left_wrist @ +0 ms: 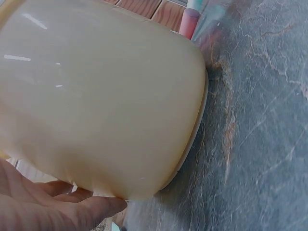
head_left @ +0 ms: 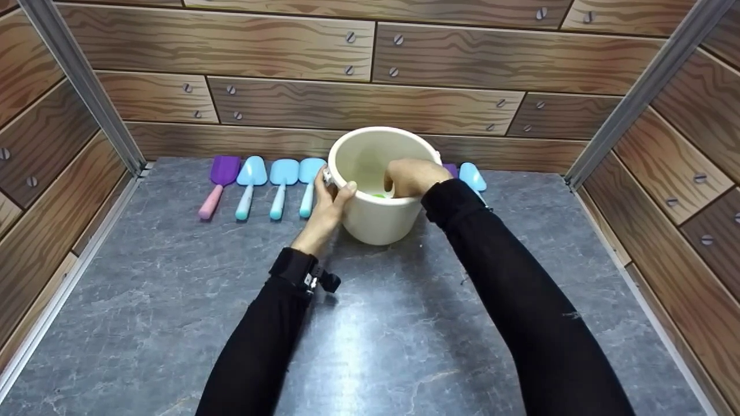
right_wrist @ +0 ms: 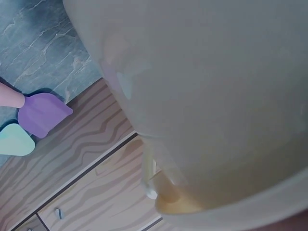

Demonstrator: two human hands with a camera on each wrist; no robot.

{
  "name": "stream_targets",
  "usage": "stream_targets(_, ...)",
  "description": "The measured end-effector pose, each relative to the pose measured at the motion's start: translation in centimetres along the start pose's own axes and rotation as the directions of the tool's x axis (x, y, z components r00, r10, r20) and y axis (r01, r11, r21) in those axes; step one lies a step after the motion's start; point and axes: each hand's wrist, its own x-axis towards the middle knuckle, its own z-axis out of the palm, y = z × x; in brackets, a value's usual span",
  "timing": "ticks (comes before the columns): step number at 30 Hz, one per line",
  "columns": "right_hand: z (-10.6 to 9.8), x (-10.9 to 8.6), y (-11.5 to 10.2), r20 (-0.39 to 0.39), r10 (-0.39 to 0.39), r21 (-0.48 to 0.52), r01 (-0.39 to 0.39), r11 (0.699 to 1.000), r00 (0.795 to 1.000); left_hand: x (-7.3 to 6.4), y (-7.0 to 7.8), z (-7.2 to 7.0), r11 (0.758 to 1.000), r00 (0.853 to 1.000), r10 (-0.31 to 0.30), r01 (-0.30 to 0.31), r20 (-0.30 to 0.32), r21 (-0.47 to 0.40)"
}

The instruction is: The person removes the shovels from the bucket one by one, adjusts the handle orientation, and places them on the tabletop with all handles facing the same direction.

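Observation:
A cream plastic bucket [head_left: 378, 222] stands upright on the floor, near the back wall. My left hand [head_left: 326, 211] grips its left side, the thumb near the front rim and the fingers along the outer wall. In the left wrist view the thumb and fingers [left_wrist: 108, 206] press against the bucket's side. Over the front right rim, my right hand [head_left: 413, 178] reaches inside. Its fingertips are hidden, so its hold cannot be made out. Beside them a small white piece and a bit of bright green [head_left: 379, 195] show inside. The right wrist view shows only the bucket's wall [right_wrist: 202, 96].
Left of the bucket lies a row of toy shovels: a purple one [head_left: 224, 170] with a pink handle and several light blue ones [head_left: 284, 172]. Behind my right wrist are another blue shovel [head_left: 473, 176] and a purple one [head_left: 451, 169]. Wood-patterned walls [head_left: 370, 104] enclose three sides.

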Motion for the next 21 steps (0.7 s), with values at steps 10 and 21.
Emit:
stream_targets(10, -0.7, -1.8, -0.9, -0.099, -0.075, 0.056, 0.081, 0.995, 0.992, -1.5, 2.4, 0.7, 0.999, 1.000, -0.023, 0.023, 0.006, -0.030)
stream_targets(21, -1.1, -3.0, -1.2, -0.306, -0.118, 0.115, 0.160, 0.980, 0.945, -1.6, 2.4, 0.8, 0.999, 1.000, -0.019, 0.019, 0.004, -0.038)
